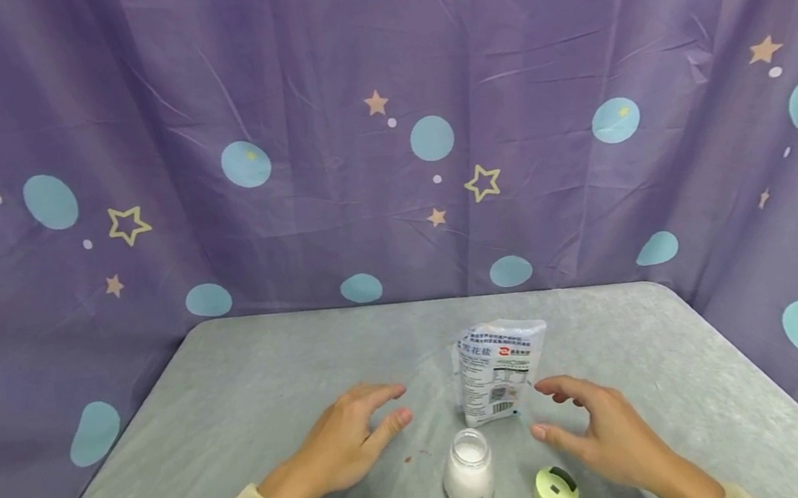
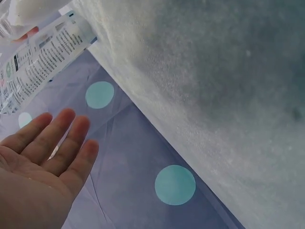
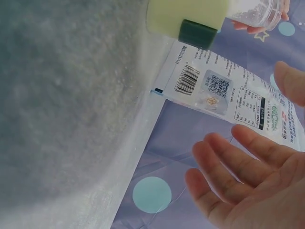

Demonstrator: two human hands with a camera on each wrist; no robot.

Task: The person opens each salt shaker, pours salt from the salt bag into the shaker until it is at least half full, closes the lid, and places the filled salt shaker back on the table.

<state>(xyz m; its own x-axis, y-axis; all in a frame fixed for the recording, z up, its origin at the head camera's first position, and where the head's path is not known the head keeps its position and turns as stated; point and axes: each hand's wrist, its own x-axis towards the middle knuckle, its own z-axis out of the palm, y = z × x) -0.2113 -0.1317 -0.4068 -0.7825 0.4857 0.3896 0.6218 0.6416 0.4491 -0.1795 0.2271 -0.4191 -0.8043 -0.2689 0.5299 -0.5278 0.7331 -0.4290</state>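
A printed plastic salt bag (image 1: pixel 498 370) stands upright on the table, its barcode low on the side facing me. In front of it is an uncapped glass jar (image 1: pixel 468 475) of white powder. The light green lid (image 1: pixel 555 495), with a dark green flap, lies right of the jar. My left hand (image 1: pixel 351 436) hovers left of the jar, fingers extended and holding nothing. On the other side, my right hand (image 1: pixel 604 428) is beside the bag and above the lid, fingers loosely bent, with nothing in its grasp. Both wrist views show the palms bare.
A grey cloth covers the table (image 1: pixel 251 386). Behind it hangs a purple curtain (image 1: pixel 352 120) with stars and blue dots. Small reddish specks lie on the cloth near the jar.
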